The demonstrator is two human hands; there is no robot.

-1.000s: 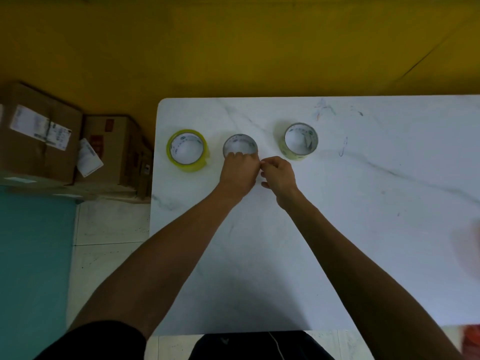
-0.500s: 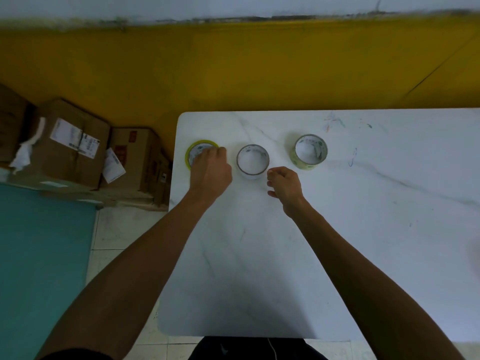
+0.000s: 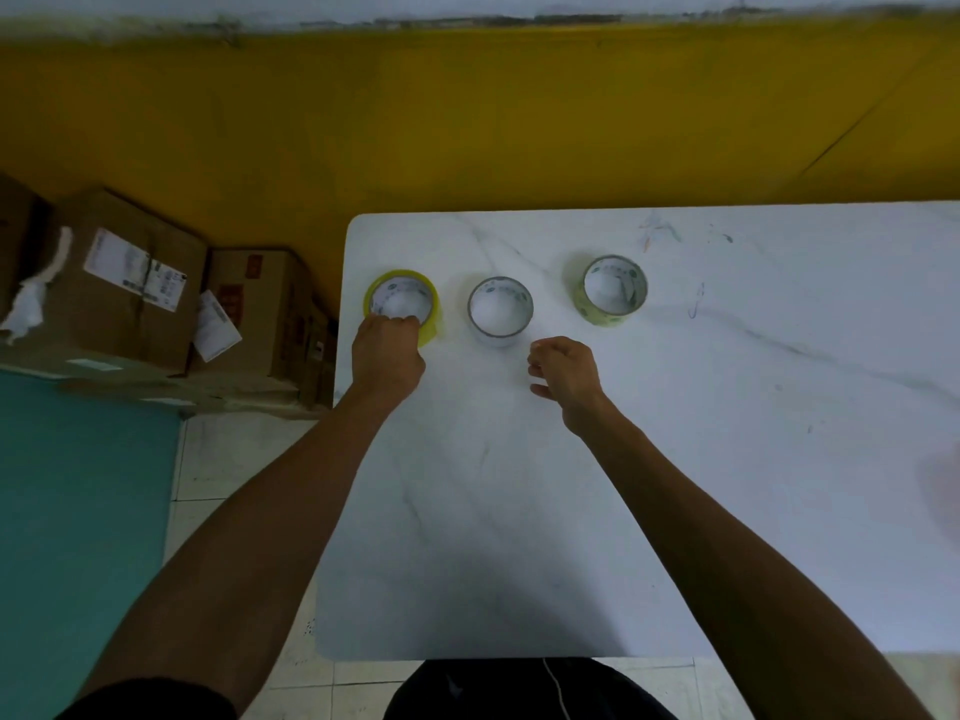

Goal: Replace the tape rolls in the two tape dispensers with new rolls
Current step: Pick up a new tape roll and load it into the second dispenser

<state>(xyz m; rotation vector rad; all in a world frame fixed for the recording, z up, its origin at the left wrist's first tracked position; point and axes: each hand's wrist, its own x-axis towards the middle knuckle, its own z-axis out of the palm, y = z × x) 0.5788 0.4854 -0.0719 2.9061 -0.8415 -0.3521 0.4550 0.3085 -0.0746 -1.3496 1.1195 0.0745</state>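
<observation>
Three tape rolls lie flat in a row near the far left of the white marble table. The yellow roll is leftmost, and my left hand grips its near rim with the fingertips curled over the edge. In the middle sits a thin, nearly empty roll showing mostly its core. A pale yellow-green roll is on the right. My right hand hovers just in front of the middle roll, fingers loosely curled, holding nothing. No tape dispenser is in view.
Cardboard boxes with shipping labels stand on the floor left of the table. A yellow wall runs behind it. A teal mat covers the floor at the left. The table's left edge lies close to the yellow roll.
My left hand has left the middle roll, moved left and closed on the yellow roll's rim. My right hand has drawn back slightly from the middle roll. The view has tilted up.
</observation>
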